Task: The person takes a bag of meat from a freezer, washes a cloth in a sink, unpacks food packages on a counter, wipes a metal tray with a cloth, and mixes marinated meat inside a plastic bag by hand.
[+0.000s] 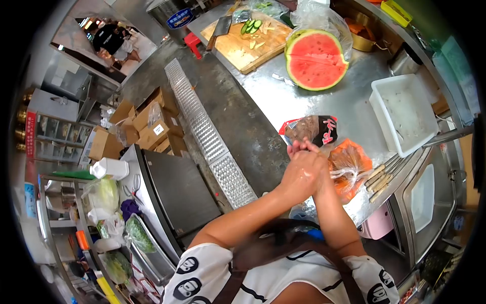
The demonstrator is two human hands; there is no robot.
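- Our left hand (pixel 302 175) and right hand (pixel 321 166) are pressed together, fingers overlapping; we see nothing held between them, but cannot tell how far either is open or closed.
- Just beyond the fingertips lies the red-and-black packet (pixel 328 130), its long side running roughly left to right across our reach; the hands hide part of its near edge.
- Just to the right sits the orange plastic bag (pixel 349 164), clearly nearer our right hand than our left; we cannot tell whether it touches the wrist.
- Both rest on the metal tabletop (pixel 349 104).
- Past the bag, to the right, are the wooden-handled tools (pixel 377 182), with the white bin (pixel 383 121) beyond them.
- Farther ahead we have the cut watermelon (pixel 316 61), well apart from both hands.
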